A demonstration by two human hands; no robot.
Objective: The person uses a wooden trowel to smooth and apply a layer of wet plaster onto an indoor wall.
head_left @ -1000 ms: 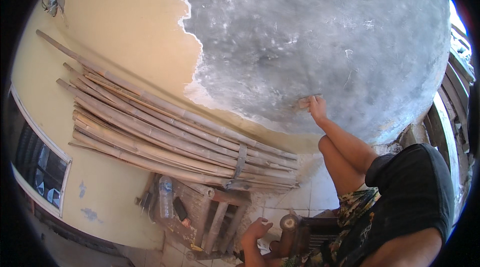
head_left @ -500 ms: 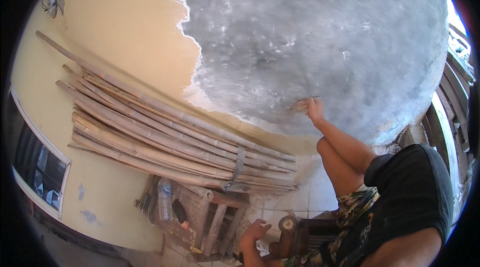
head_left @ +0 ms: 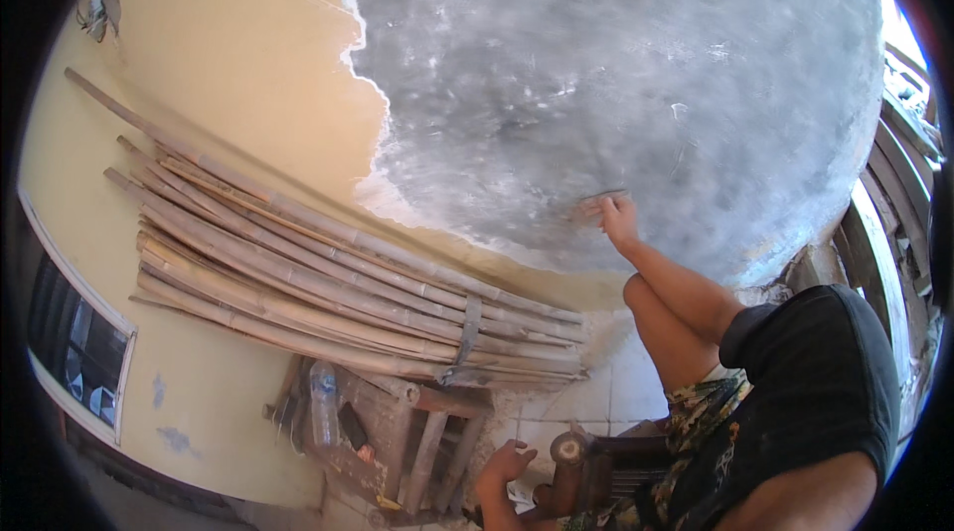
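My right hand [head_left: 618, 220] reaches up to the grey plastered patch of wall [head_left: 616, 64] and presses a small flat grey pad [head_left: 594, 203] against it near the patch's lower edge. My bare knee [head_left: 656, 317] is raised below that arm. My left hand [head_left: 505, 464] is low in the picture with its fingers curled on a dark wooden frame [head_left: 596, 466]. A white scrap lies just under it. Whether that hand grips anything is unclear.
A tied bundle of bamboo poles [head_left: 328, 283] leans along the yellow wall [head_left: 219, 54] on the left. Below it are a wooden rack [head_left: 427, 432] with a plastic bottle [head_left: 323, 402], a window [head_left: 70, 352] at far left, wooden planks [head_left: 894, 223] at right and a tiled floor [head_left: 606, 392].
My right hand has slid a little down the grey wall with the pad. My left hand has stayed on the wooden frame.
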